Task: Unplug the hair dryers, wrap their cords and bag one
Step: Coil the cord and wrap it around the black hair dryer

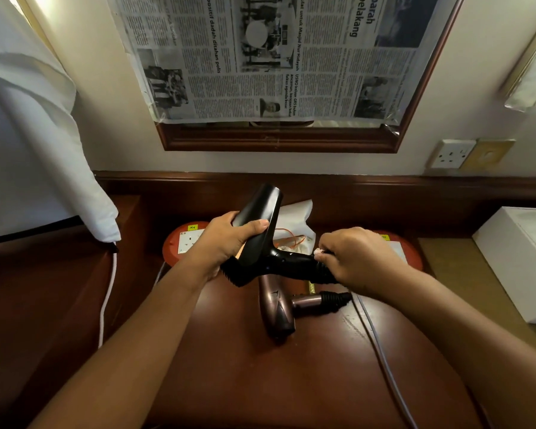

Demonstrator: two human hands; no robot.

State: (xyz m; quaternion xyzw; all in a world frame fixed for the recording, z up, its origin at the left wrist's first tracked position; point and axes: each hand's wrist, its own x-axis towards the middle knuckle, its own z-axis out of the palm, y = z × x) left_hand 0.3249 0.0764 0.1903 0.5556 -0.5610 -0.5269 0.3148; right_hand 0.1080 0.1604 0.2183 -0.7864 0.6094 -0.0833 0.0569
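Left hand (226, 243) gripped the black hair dryer (262, 239) by its barrel, held above the wooden desk (260, 382), probably to steady it. Right hand (358, 258) closed round the handle end, fingers pinching there, apparently securing the cord. The bronze hair dryer (279, 308) lay on the desk just below; the white bag (294, 218) lay behind.

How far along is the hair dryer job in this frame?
Looks done: wall socket is empty. In hand: left hand grips the black dryer barrel; right hand holds its handle end. Left: bronze dryer lies on the desk, gray cord trailing loose; white bag still unfilled.
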